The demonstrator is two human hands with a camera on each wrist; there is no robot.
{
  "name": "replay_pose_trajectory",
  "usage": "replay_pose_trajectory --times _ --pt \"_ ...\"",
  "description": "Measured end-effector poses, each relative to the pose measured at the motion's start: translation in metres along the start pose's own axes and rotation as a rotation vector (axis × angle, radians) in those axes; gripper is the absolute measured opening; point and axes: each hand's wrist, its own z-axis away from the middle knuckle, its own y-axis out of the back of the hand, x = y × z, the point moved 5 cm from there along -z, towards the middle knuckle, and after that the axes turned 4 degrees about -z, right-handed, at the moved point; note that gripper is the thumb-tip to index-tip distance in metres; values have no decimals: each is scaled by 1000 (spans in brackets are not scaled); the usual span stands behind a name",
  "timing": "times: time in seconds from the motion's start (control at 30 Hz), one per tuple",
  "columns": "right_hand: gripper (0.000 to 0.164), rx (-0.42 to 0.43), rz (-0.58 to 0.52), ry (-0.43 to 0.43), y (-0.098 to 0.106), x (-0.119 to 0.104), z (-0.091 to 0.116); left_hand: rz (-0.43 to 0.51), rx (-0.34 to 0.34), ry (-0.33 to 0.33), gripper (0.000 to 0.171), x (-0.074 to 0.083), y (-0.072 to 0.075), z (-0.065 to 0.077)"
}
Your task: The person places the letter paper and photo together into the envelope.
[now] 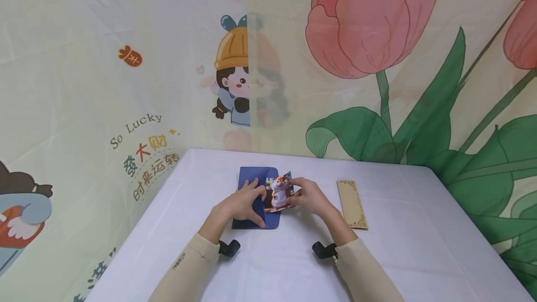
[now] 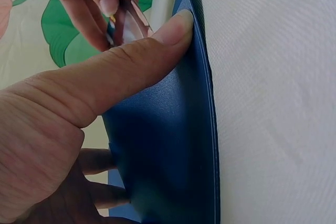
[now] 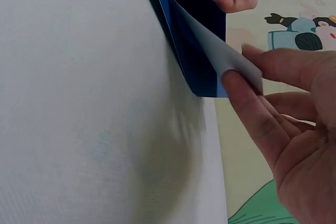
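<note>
On the table (image 1: 272, 271), nearer its far edge than the bottom of the head view, which cuts off the near edge, lies a blue envelope (image 1: 257, 173). The left hand (image 1: 241, 205) grips it, thumb at its near side and the other fingers toward its far side; that hand hides much of the envelope. The right hand (image 1: 309, 195) pinches a picture card (image 1: 278, 195) at its right end, between thumb and fingers. The card stands tilted at the envelope's right-hand opening; how far its left end goes in is hard to tell. The right wrist view shows only its pale back; in the left wrist view the left thumb covers part of it. A gold strip (image 1: 352, 204) lies toward the table's right edge. Both sleeves (image 1: 184, 269) run out of view.
</note>
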Motion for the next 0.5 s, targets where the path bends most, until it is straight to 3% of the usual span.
replay_pose_trajectory --times 0.2,0.5 --pt "63 -87 26 -1 -7 -1 -1 8 7 -13 63 0 1 1" --pt "73 -140 19 -5 -14 -2 -3 10 8 -12 64 0 1 1"
